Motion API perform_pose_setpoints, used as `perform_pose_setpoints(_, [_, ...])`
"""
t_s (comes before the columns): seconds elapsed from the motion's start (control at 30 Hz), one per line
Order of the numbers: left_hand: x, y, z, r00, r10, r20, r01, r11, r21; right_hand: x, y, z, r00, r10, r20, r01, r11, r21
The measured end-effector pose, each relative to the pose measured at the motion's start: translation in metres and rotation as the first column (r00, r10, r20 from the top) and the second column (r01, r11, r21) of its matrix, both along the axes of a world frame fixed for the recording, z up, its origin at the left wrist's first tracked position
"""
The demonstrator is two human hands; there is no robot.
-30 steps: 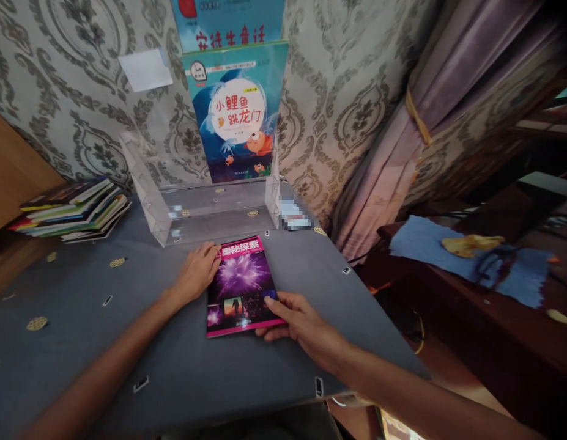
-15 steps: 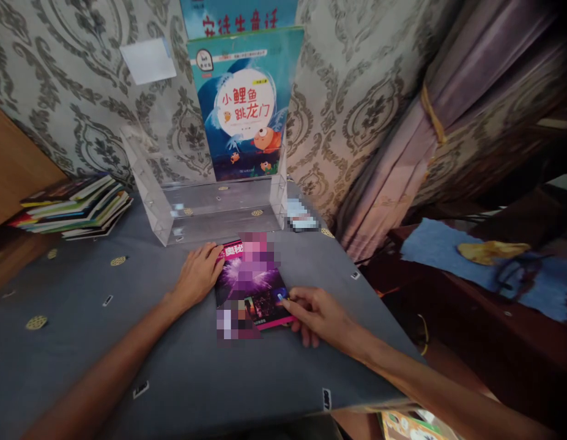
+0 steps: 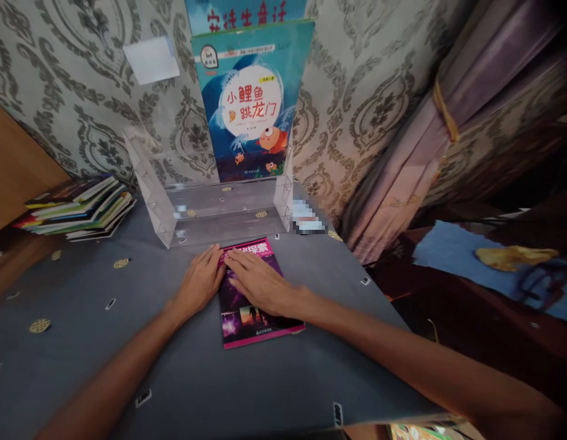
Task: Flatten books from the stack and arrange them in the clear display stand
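A book with a black, purple and pink cover [image 3: 258, 330] lies closed on the patterned grey tablecloth [image 3: 186, 373]. My left hand [image 3: 201, 278] rests along its left edge near the top corner, fingers stretched out. Across the upper part of the cover lies my right hand [image 3: 258, 278], flat, with its fingertips close to those of the left. It hides the middle of the cover. Just behind the book stands a clear acrylic display rack [image 3: 219, 229]. A blue children's book with an orange fish [image 3: 251, 116] leans upright in it.
Another blue book [image 3: 246, 13] shows behind the fish book. A stack of books [image 3: 81, 205] lies at the back left. A blurred-out item [image 3: 307, 217] sits right of the rack. The table's right edge borders a dark surface with a blue cloth [image 3: 448, 250].
My right hand has moved from the book's lower right corner up and left onto its cover, and now lies flat. My left hand stays at the left edge.
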State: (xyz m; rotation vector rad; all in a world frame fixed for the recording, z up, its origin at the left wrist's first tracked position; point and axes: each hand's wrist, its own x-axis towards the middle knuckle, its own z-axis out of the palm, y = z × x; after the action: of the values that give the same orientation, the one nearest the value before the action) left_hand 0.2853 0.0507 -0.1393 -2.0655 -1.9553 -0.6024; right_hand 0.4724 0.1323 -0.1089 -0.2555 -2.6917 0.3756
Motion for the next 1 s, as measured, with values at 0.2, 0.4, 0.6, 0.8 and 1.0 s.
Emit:
perform_pose_setpoints(0.2, [0.0, 0.001, -0.002, 0.999, 0.003, 0.039, -0.002, 1.0, -0.03, -0.031, 0.012, -0.018, 0.992, -0.056, 0.116, 0.055, 0.998, 0.013])
perform_pose_setpoints(0.4, [0.002, 0.0, 0.002, 0.999, 0.038, -0.02, -0.039, 0.998, -0.054, -0.021, 0.018, -0.016, 0.994, -0.056, 0.091, 0.056, 0.998, 0.007])
perform_pose_setpoints(0.6, [0.004, -0.001, 0.005, 0.998, 0.049, -0.045, -0.053, 0.995, -0.087, -0.001, 0.029, -0.02, 0.991, -0.126, 0.054, 0.127, 0.992, -0.001])
perform_pose_setpoints(0.8, [0.004, -0.001, 0.004, 0.998, 0.047, -0.044, -0.051, 0.995, -0.08, 0.028, 0.044, -0.027, 0.979, -0.202, 0.034, 0.204, 0.978, -0.05])
perform_pose_setpoints(1.0, [0.007, -0.002, 0.011, 0.996, 0.055, -0.063, -0.06, 0.995, -0.083, 0.042, 0.061, -0.032, 0.977, -0.207, -0.054, 0.192, 0.961, -0.201])
